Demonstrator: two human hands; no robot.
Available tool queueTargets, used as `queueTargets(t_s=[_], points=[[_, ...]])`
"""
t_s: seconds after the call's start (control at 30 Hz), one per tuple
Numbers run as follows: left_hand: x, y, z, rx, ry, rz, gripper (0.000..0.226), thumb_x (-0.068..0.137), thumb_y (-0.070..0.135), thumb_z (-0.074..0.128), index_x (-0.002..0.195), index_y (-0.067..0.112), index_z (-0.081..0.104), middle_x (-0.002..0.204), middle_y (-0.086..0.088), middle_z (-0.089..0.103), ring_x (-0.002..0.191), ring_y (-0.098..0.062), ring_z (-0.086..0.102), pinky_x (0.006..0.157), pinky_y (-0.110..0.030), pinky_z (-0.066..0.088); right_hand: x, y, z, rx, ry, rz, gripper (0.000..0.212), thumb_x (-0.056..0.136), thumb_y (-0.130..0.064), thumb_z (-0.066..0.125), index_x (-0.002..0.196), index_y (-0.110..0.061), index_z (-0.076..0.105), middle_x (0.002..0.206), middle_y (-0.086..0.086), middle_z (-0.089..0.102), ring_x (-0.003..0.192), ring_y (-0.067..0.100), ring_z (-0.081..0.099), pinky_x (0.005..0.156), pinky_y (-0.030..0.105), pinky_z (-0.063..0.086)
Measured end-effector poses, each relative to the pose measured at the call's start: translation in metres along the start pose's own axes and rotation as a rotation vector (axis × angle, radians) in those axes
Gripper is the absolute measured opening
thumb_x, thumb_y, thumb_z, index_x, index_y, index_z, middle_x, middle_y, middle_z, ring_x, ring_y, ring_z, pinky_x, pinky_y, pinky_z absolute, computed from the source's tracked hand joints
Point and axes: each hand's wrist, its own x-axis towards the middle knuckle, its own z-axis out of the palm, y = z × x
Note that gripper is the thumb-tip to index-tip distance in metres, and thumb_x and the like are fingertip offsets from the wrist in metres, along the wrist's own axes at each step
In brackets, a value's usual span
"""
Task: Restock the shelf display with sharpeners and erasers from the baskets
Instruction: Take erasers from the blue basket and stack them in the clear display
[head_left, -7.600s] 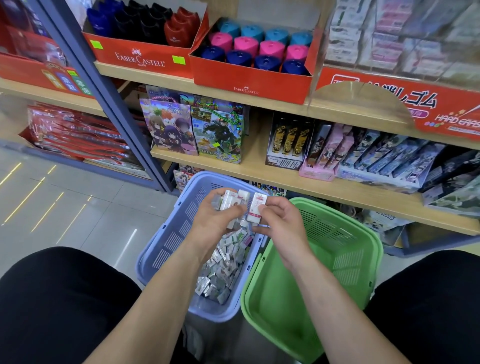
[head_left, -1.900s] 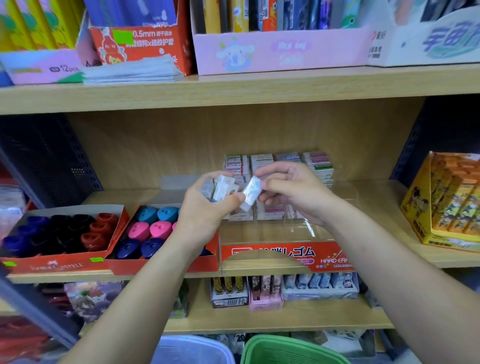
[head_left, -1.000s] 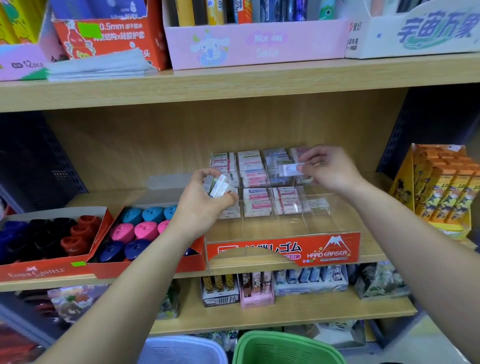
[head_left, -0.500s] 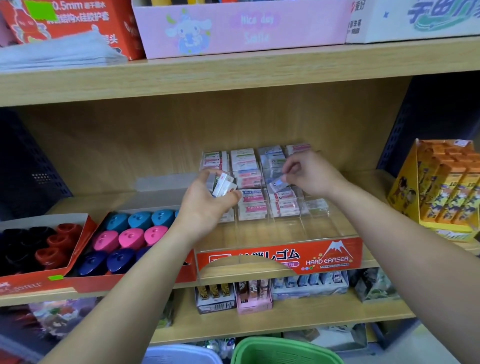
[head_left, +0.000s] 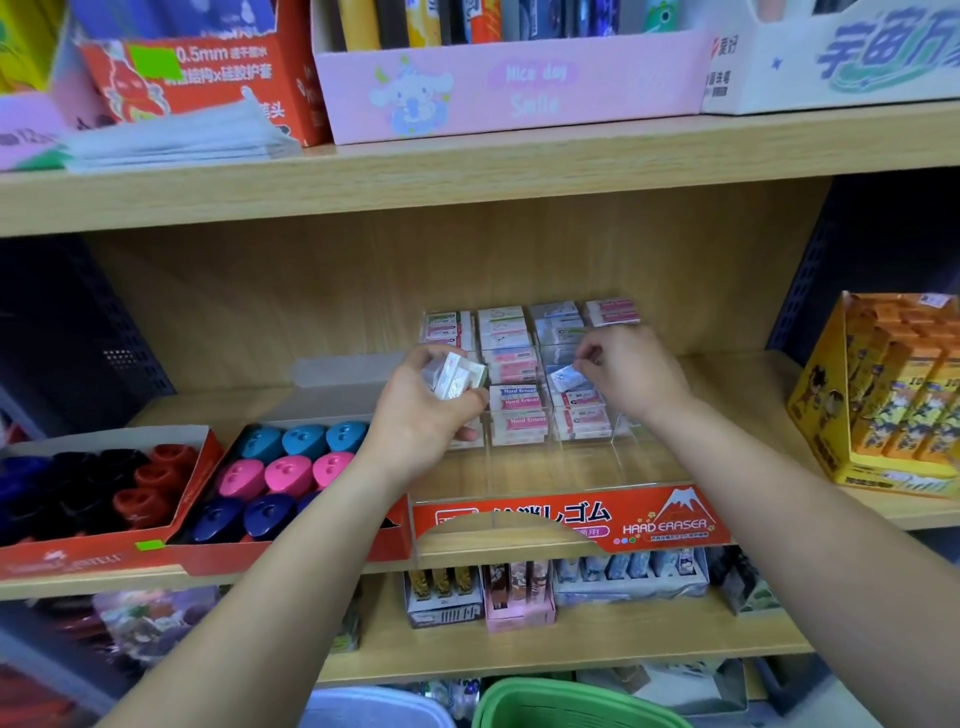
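- A light wooden shelf (head_left: 737, 384) with a wooden back panel sits between dark blue perforated side panels. Another board lies above it and another below.
- On this shelf stands a clear plastic display case (head_left: 519, 514) divided into compartments. Beside it on the left is a red cardboard tray (head_left: 311, 545) of blue, pink and navy sharpeners (head_left: 291, 467), then a second red tray (head_left: 78, 558) of black and red ones.
- An orange and yellow display box (head_left: 883, 395) stands at the right end.
- At the bottom edge, a green plastic basket (head_left: 571, 706) sits beside a pale blue basket (head_left: 374, 709).
- The case's red front strip reads "HARD ERASER" under a mountain picture, next to Japanese characters.
- The pink-and-white stacked erasers (head_left: 519, 400) inside are printed "Hard Eraser".
- On the upper board, a pink box (head_left: 519, 88) says "Nice day Smile" and a red box (head_left: 208, 67) says "0.5mm".
- The left hand (head_left: 426, 415) is raised in front of the case's left column, fingers curled round a small bunch of wrapped white erasers (head_left: 457, 379).
- The right hand (head_left: 634, 374) reaches into the case, fingertips pinching the edge of a single wrapped eraser (head_left: 566, 375), tilted over a stack in the third column.
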Motion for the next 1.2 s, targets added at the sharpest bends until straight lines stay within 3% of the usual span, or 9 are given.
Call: queueTargets(t_s=[0.2,0.3,0.37,0.5,0.6,0.73,0.9,1.07,1.2], points=[[-0.008,0.004,0.000,-0.001,0.005,0.000,0.039,0.086,0.010,0.079,0.104,0.034,0.053,0.107,-0.005,0.068,0.061,-0.016,0.071,0.060,-0.027,0.060,-0.007,0.000,-0.005,0.101,0.126,0.041,0.004,0.085,-0.017,0.078,0.087,-0.018,0.074,0.099,0.000,0.063,0.084,0.018,0.063,0.077,0.035,0.054],[-0.012,0.008,0.003,-0.006,-0.021,0.019,0.036,0.086,0.011,0.080,0.114,0.023,0.061,0.106,-0.007,0.070,0.066,-0.015,0.072,0.064,-0.027,0.061,-0.016,-0.014,-0.017,0.157,0.182,0.008,0.002,0.090,-0.023,0.073,0.088,-0.024,0.073,0.088,-0.013,0.063,0.078,0.007,0.061,0.071,0.031,0.052],[-0.016,0.013,0.006,-0.026,-0.052,0.047,0.034,0.085,0.007,0.079,0.115,0.015,0.065,0.102,-0.005,0.070,0.069,-0.013,0.071,0.066,-0.028,0.062,-0.027,-0.035,-0.028,0.340,0.073,-0.017,0.006,0.095,-0.027,0.067,0.094,-0.029,0.073,0.083,-0.021,0.064,0.074,-0.002,0.061,0.067,0.022,0.046],[-0.023,0.019,0.015,-0.065,-0.074,0.098,0.032,0.084,-0.001,0.078,0.112,0.011,0.069,0.097,-0.008,0.073,0.070,-0.018,0.070,0.066,-0.029,0.062,-0.049,-0.073,-0.040,0.895,-0.234,0.058,0.017,0.097,-0.021,0.066,0.112,-0.014,0.071,0.085,0.002,0.074,0.065,0.012,0.068,0.055,0.023,0.051],[-0.028,0.020,0.014,-0.140,-0.057,0.110,0.032,0.083,-0.005,0.077,0.111,0.008,0.070,0.097,-0.010,0.074,0.073,-0.017,0.069,0.068,-0.031,0.063,-0.056,-0.078,-0.045,1.055,-0.234,0.145,0.021,0.093,-0.004,0.068,0.114,-0.005,0.067,0.084,0.016,0.074,0.066,0.017,0.070,0.061,0.026,0.057],[-0.032,0.022,0.004,-0.241,-0.019,0.091,0.029,0.084,-0.008,0.075,0.110,0.004,0.069,0.096,-0.010,0.074,0.079,-0.020,0.071,0.071,-0.033,0.064,-0.061,-0.074,-0.049,1.250,-0.251,0.240,0.023,0.092,0.002,0.067,0.114,-0.003,0.065,0.092,0.017,0.075,0.073,0.022,0.074,0.066,0.028,0.061],[-0.037,0.024,0.001,-0.207,0.011,0.089,0.027,0.085,-0.003,0.076,0.110,0.005,0.068,0.081,0.001,0.074,0.072,-0.019,0.072,0.062,-0.027,0.061,-0.065,-0.078,-0.049,1.272,-0.264,0.242,0.022,0.092,0.002,0.067,0.112,-0.004,0.063,0.086,0.014,0.074,0.075,0.022,0.073,0.067,0.030,0.061],[-0.036,0.022,-0.003,-0.133,0.046,0.059,0.028,0.084,0.001,0.079,0.108,0.012,0.069,0.096,-0.006,0.073,0.075,-0.019,0.074,0.063,-0.028,0.061,-0.066,-0.081,-0.052,1.101,-0.260,0.186,0.017,0.090,0.003,0.068,0.104,-0.006,0.064,0.080,0.007,0.073,0.073,0.020,0.072,0.065,0.027,0.060],[-0.031,0.015,-0.002,-0.015,0.026,0.036,0.025,0.084,0.009,0.081,0.104,0.019,0.069,0.088,-0.009,0.071,0.065,-0.015,0.068,0.054,-0.026,0.055,-0.058,-0.052,-0.066,0.917,-0.087,0.197,0.018,0.091,-0.005,0.071,0.105,-0.017,0.071,0.085,0.004,0.075,0.069,0.016,0.067,0.062,0.029,0.056]])
